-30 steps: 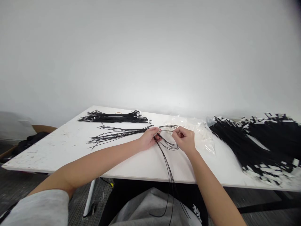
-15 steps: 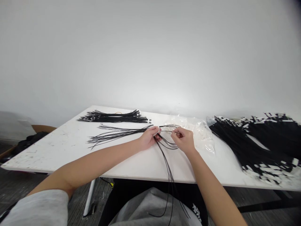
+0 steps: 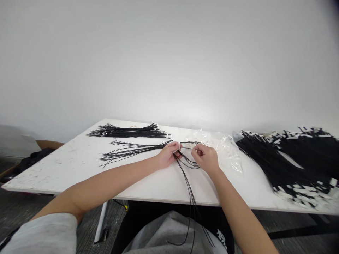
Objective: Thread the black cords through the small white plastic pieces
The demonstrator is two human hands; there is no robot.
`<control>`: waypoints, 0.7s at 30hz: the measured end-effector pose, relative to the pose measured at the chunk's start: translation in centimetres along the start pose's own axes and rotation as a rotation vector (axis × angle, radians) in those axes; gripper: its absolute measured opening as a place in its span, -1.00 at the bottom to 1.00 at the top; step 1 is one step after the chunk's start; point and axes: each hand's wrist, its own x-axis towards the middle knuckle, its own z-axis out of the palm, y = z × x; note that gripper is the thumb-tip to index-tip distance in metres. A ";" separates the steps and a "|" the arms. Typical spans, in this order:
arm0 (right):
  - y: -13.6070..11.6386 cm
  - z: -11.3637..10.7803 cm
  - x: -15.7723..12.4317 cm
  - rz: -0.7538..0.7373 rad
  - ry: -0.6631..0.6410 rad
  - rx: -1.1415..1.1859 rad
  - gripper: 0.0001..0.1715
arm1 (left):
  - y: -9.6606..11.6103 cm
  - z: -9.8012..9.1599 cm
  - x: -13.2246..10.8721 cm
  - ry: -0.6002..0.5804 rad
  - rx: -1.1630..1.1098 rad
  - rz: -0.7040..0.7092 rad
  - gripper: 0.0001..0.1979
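My left hand (image 3: 168, 154) is closed round a small white connector (image 3: 177, 146), with the thumb on top. Thin black wires (image 3: 188, 187) run from this connector; some loop out to the right, and others hang over the table's front edge onto my lap. To the right, my right hand (image 3: 205, 157) pinches one of the looped black wires, its fingertips curled together. The wire's end is hidden in those fingers. Left of my left hand, a loose bunch of black wires (image 3: 124, 152) fans out across the white table (image 3: 153, 187).
A neat bundle of black wires (image 3: 129, 132) lies near the back edge. Behind my right hand sits a clear plastic bag (image 3: 227, 151) of white pieces. A large heap of black wires with white ends (image 3: 286, 162) covers the right side. A cardboard box (image 3: 49, 144) stands beyond the left edge.
My right hand has shifted very slightly to the left and down, still pinching the wire. My left hand and the wire bundles look the same.
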 end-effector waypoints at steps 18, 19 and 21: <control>-0.4 1.1 0.3 -0.407 0.008 -0.305 -0.75 | -0.1 -0.2 0.1 -0.024 0.042 -0.061 -0.84; -0.4 1.2 0.2 -0.409 0.006 -0.304 -0.75 | -0.1 -0.2 0.1 -0.032 0.039 -0.060 -0.84; -0.5 1.3 0.2 -0.412 0.002 -0.306 -0.75 | -0.2 -0.3 0.2 -0.045 0.028 -0.055 -0.85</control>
